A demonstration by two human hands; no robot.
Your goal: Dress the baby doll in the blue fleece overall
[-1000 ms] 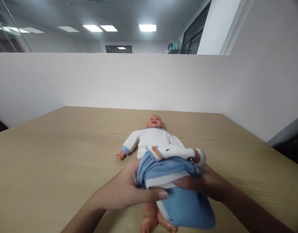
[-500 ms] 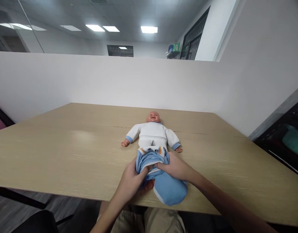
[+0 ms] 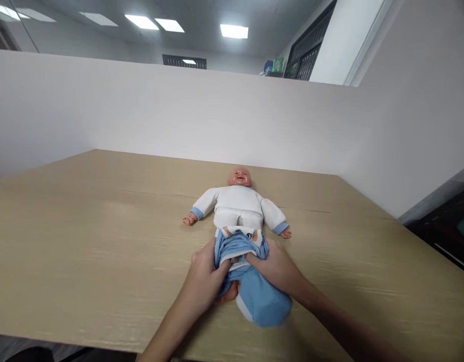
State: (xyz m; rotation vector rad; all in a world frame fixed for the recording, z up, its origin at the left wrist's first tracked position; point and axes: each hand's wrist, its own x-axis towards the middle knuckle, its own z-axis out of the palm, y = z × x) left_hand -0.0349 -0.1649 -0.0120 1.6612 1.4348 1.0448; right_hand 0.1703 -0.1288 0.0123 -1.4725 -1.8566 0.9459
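Note:
A baby doll (image 3: 238, 201) lies on its back on the table, its head away from me. It wears a white top with blue cuffs. Blue doll trousers (image 3: 264, 296) with a white and orange patterned part are bunched around its legs. On the left side of the bunched cloth, my left hand (image 3: 204, 269) grips the edge, thumb tucked at the opening. My right hand (image 3: 279, 264) grips the opposite edge the same way. One bare doll foot (image 3: 230, 294) shows below the cloth; the other leg's end is covered by the blue fabric.
The wide wooden table (image 3: 103, 241) meets a white partition wall (image 3: 171, 110) at the back. Dark shelving (image 3: 443, 241) stands beyond the table's right edge. A chair top (image 3: 31, 354) shows below the near left edge.
The view has tilted down and come a little closer. Both hands keep their hold on the trousers, and more of the doll's bare foot shows.

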